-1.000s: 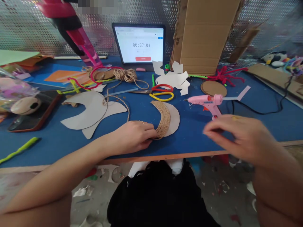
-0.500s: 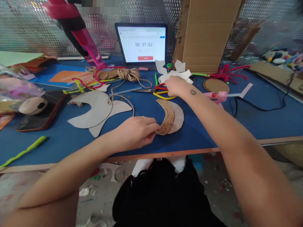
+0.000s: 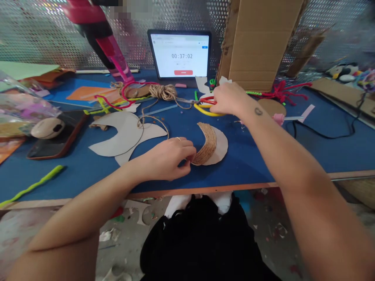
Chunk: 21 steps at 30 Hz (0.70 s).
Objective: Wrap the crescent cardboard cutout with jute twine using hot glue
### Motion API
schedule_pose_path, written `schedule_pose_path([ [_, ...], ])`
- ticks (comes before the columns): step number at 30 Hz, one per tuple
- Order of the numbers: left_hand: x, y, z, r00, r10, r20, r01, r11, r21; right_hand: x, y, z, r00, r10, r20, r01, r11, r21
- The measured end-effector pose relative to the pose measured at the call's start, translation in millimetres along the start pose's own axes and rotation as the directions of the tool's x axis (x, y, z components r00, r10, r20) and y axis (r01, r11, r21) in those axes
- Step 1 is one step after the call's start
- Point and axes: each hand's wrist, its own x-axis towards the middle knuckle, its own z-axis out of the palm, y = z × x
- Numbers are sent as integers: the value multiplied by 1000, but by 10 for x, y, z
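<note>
A white card crescent [image 3: 222,147] lies on the blue table with brown twine [image 3: 209,142] laid in rows along its inner curve. My left hand [image 3: 175,158] is closed at the twine's lower left end, thumb and fingers pinched on the strand. The strand runs back to a twine bundle [image 3: 163,92] beyond. Farther off, my right hand [image 3: 228,97] is closed around the handles of pliers or scissors with red and yellow grips [image 3: 206,110]; the metal tips point left.
A tablet [image 3: 181,54] stands at the back beside a tall cardboard piece [image 3: 258,43]. Grey card shapes [image 3: 120,132] and a phone case with a mouse [image 3: 47,128] lie left. A pink glue gun [image 3: 278,118] is beyond my right forearm.
My right hand has taken hold of the red and yellow handled tool and shifted it slightly. My left hand has eased slightly away from the crescent's end. The view has shifted a little.
</note>
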Motion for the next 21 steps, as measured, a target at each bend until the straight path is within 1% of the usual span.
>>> schedule_pose_path([
  [1,-2,-1,-3,1000,-25,7,25,999,-23,-94,-26,-75,997,78,-2,-78,997,27],
  [2,-6,-2,-4,999,-49,11,50,998,-42,-206,-59,-146,992,124,3,-124,991,60],
  [3,-12,-4,-5,997,-72,10,72,996,-58,-334,-97,-208,987,161,17,-162,977,135],
  [4,-18,-7,-6,996,-90,5,90,993,-78,-475,-137,-259,983,178,42,-183,955,234],
  [5,-25,-10,-10,995,-100,-1,99,989,-111,-627,-174,-295,983,175,54,-183,938,295],
  [7,-37,-14,-27,996,-93,-8,89,971,-224,-952,-227,-326,989,126,77,-147,887,437],
  [8,-39,-13,-40,996,-86,-11,79,953,-294,-1117,-240,-324,995,97,29,-93,766,635],
  [9,-37,-9,-55,996,-86,-21,73,931,-358,-1280,-242,-314,996,87,2,-56,633,772],
  [10,-30,-2,-71,995,-91,-42,66,908,-413,-1438,-237,-298,997,78,1,-43,539,841],
  [11,-18,9,-88,992,-103,-75,57,888,-457,-1588,-226,-278,996,84,-2,-38,473,880],
  [12,-1,22,-104,986,-117,-118,45,870,-491,-1731,-211,-258,994,106,7,-54,444,895],
  [14,46,54,-136,967,-142,-213,5,843,-538,-1991,-176,-215,990,138,17,-79,451,889],
  [16,104,86,-172,947,-162,-279,-25,826,-564,-2220,-132,-172,985,175,10,-99,513,853],
  [18,166,114,-219,930,-183,-320,-30,827,-561,-2418,-81,-131,984,177,5,-115,618,778],
  [20,233,141,-280,915,-182,-360,-46,839,-542,-2582,-40,-101,983,185,16,-153,756,637],
  [21,270,156,-314,907,-175,-382,-57,849,-525,-2648,-32,-93,981,193,6,-165,825,540],
])
